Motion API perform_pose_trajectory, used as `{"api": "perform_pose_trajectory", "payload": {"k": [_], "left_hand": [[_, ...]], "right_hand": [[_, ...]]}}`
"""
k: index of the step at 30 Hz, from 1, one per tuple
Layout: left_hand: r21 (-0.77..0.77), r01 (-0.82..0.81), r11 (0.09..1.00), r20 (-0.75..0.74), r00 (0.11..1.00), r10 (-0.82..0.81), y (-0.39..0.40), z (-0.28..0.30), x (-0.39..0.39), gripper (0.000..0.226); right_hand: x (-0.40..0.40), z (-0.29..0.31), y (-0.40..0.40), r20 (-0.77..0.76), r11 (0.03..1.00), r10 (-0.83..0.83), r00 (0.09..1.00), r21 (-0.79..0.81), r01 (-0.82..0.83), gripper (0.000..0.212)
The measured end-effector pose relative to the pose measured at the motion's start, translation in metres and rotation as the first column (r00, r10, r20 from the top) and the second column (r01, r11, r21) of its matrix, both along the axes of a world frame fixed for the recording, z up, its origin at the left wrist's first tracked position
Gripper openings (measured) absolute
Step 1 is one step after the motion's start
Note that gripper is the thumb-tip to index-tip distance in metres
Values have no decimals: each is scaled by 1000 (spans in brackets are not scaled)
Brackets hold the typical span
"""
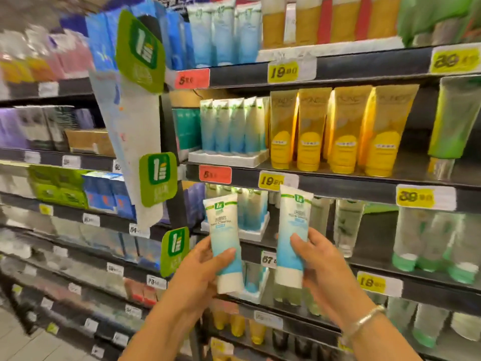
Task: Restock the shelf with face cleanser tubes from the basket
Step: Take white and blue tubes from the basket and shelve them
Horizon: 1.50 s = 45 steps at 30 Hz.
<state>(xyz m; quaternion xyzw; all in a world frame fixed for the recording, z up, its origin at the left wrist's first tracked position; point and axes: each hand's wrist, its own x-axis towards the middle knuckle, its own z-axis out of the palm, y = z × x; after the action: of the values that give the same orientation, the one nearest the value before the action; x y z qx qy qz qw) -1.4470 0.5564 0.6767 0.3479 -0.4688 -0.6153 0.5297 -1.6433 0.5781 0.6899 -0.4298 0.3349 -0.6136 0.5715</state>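
Note:
My left hand grips a white-and-blue face cleanser tube, cap down, in front of the shelf. My right hand holds a second tube of the same kind, also upright with its cap down. Both tubes hover before a white display tray on the third shelf from the top that holds matching blue tubes. Another tray of the same tubes stands one shelf higher. The basket is out of view.
Yellow tubes fill the shelf to the right of the upper tray, and pale green-capped tubes stand right of the lower one. Green brand signs jut out from the shelf upright on the left. Price tags line every shelf edge.

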Motion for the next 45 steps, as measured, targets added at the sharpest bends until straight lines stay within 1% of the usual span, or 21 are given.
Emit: {"api": "perform_pose_trajectory", "payload": {"k": [2, 3, 8, 10, 12, 14, 17, 20, 22, 24, 27, 30, 32, 34, 38, 42, 45], "left_hand": [[-28, -22, 999, -10, 1000, 22, -20, 14, 4, 41], [-39, -34, 999, -8, 999, 34, -29, 21, 7, 41], [-75, -149, 986, 0, 989, 150, -71, 49, 19, 44], [-103, -189, 977, 6, 982, 190, -83, 57, 25, 47], [-138, -240, 961, -2, 970, 242, -92, 60, 30, 50], [-172, -292, 941, -4, 955, 296, -98, 57, 36, 50], [-209, -327, 922, 22, 941, 339, -99, 50, 40, 53], [-240, -352, 905, 15, 931, 366, -100, 44, 41, 60], [-249, -344, 905, 6, 934, 357, -102, 42, 41, 57], [-253, -333, 908, 8, 938, 346, -106, 41, 43, 55], [-251, -307, 918, 20, 946, 323, -114, 41, 47, 56], [-249, -295, 922, 42, 948, 315, -121, 40, 53, 51], [-249, -276, 928, 63, 952, 300, -124, 39, 58, 48], [-249, -262, 932, 69, 955, 287, -124, 39, 62, 47], [-277, -212, 937, 78, 967, 242, -124, 44, 69, 50], [-281, -173, 944, 84, 975, 204, -125, 46, 73, 50], [-273, -177, 945, 49, 979, 198, -126, 47, 73, 57]], "right_hand": [[4, 13, -23, -38, 999, 19, 999, -27, -20, 49], [6, 19, -34, -44, 998, 33, 999, -44, -35, 50], [25, 58, -91, 30, 982, 132, 991, -143, -127, 49], [35, 74, -112, 19, 975, 143, 990, -175, -137, 47], [44, 88, -133, -31, 969, 146, 989, -197, -149, 42], [55, 101, -150, -102, 969, 111, 989, -208, -130, 35], [76, 117, -172, -176, 965, 31, 984, -251, -75, 28], [99, 128, -192, -246, 950, -94, 965, -313, 12, 33], [112, 132, -204, -286, 917, -208, 935, -390, 84, 36], [124, 135, -215, -276, 883, -292, 916, -445, 148, 34], [139, 137, -229, -235, 847, -366, 900, -484, 218, 31], [150, 139, -243, -261, 784, -482, 836, -554, 279, 35], [155, 139, -251, -320, 779, -521, 791, -556, 288, 37], [158, 136, -257, -396, 765, -579, 712, -567, 307, 39], [161, 135, -260, -474, 685, -702, 531, -653, 323, 45], [165, 135, -260, -593, 693, -719, 362, -649, 313, 51], [167, 136, -259, -673, 727, -685, 279, -609, 317, 53]]}}
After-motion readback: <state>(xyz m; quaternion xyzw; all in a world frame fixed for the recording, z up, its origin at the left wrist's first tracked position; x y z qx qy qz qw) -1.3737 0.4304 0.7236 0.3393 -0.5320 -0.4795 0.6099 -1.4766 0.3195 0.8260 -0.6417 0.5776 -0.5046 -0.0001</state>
